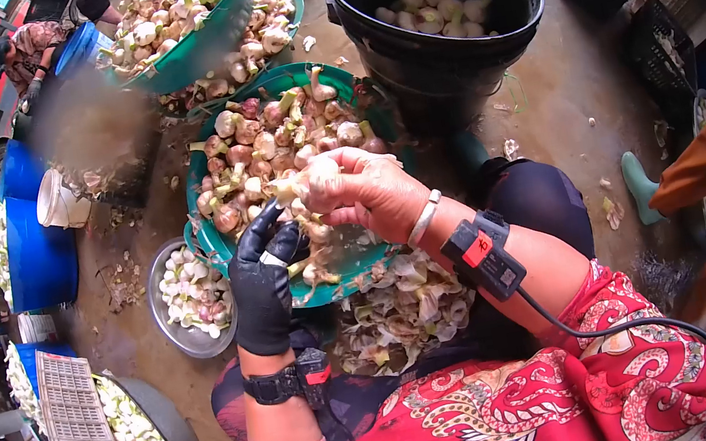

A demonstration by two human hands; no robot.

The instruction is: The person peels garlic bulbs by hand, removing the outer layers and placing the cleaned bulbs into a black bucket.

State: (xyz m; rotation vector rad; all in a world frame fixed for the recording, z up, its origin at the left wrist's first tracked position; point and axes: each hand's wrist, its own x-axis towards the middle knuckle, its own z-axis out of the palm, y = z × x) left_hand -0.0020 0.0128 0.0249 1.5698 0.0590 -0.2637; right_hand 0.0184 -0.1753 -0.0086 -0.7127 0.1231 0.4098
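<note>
My right hand (367,192), bare with a pale bangle at the wrist, is closed around a garlic bulb (296,188) above the green basin. My left hand (268,281), in a black glove, has its fingers curled, the fingertips right at the stalk end of that bulb. A pale strip crosses the gloved fingers; what they grip is hidden. Below both hands, the green basin (199,239) holds many unpeeled garlic bulbs (252,148) with purplish skins and cut stalks. Loose garlic skins (406,314) lie heaped in front of my lap.
A metal bowl (154,301) of peeled cloves stands left. A black bucket (401,58) holding whitish bulbs is ahead right. Another green basin (225,41) of garlic stands ahead. Blue tubs (42,258) and a crate (78,416) line the left; people (31,55) are nearby.
</note>
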